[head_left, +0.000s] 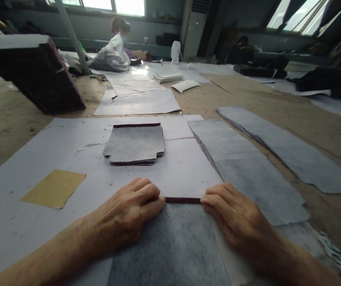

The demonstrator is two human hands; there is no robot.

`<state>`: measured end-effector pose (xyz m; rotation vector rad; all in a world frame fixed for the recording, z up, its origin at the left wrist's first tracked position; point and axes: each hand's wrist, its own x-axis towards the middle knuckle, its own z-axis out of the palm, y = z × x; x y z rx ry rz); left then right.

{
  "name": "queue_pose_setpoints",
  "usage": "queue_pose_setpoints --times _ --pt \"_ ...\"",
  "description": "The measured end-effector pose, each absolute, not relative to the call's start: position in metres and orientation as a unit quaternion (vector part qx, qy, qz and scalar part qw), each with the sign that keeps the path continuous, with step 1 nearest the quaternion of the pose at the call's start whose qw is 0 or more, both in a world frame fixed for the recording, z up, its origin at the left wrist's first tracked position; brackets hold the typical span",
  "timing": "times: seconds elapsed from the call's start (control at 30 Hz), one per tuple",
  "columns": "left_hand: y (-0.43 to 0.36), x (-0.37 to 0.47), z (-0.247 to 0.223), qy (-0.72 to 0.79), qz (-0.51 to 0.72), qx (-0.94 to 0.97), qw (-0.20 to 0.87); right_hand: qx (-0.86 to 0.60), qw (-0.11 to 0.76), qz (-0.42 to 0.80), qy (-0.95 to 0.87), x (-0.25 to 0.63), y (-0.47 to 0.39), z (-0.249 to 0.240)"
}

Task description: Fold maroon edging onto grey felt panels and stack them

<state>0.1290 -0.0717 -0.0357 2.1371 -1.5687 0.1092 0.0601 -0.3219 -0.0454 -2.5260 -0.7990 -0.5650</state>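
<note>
A grey fabric-like sheet (173,246) lies at the front, its far edge folded into a narrow dark maroon strip (183,200). My left hand (131,210) is closed on the strip's left end, fingers bent and pressed down. At the strip's right end, my right hand (236,218) pinches the fold with its fingers together. Beyond them rests a small stack of grey cut pieces (134,143), the top one with a dark folded far edge. Two piles of long grey sheets, a nearer one (247,171) and a farther one (292,151), spread to the right.
A yellow paper piece (54,188) lies on the white board (18,206) at left. A tall dark stack (36,75) leans at the back left, near a metal pole (73,35). White sheets (137,101) lie behind. A person (122,33) sits across the table beside a plastic bag (112,55).
</note>
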Motion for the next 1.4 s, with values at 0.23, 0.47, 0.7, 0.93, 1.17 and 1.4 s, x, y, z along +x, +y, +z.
queue_pose_setpoints --times 0.23,0.47,0.7,0.93,1.17,1.4 --pt "-0.073 0.13 -0.037 -0.573 0.055 0.783 0.235 -0.929 0.304 -0.124 -0.171 0.066 -0.321 -0.037" --pt "-0.073 0.128 -0.035 -0.565 0.027 0.789 0.238 -0.9 0.426 0.02 -0.088 0.08 -0.331 -0.026" --pt "-0.072 0.129 -0.039 -0.569 0.03 0.79 0.226 -0.917 0.266 -0.198 -0.22 0.071 -0.293 -0.031" --pt "-0.074 0.129 -0.034 -0.569 0.022 0.795 0.21 -0.903 0.075 -0.266 -0.33 0.066 -0.263 -0.038" --pt "-0.067 0.13 -0.037 -0.557 0.028 0.794 0.243 -0.886 0.125 -0.233 -0.381 0.072 -0.274 -0.043" --pt "-0.039 0.132 -0.033 -0.522 0.085 0.803 0.277 -0.885 0.082 -0.245 -0.388 0.073 -0.27 -0.041"
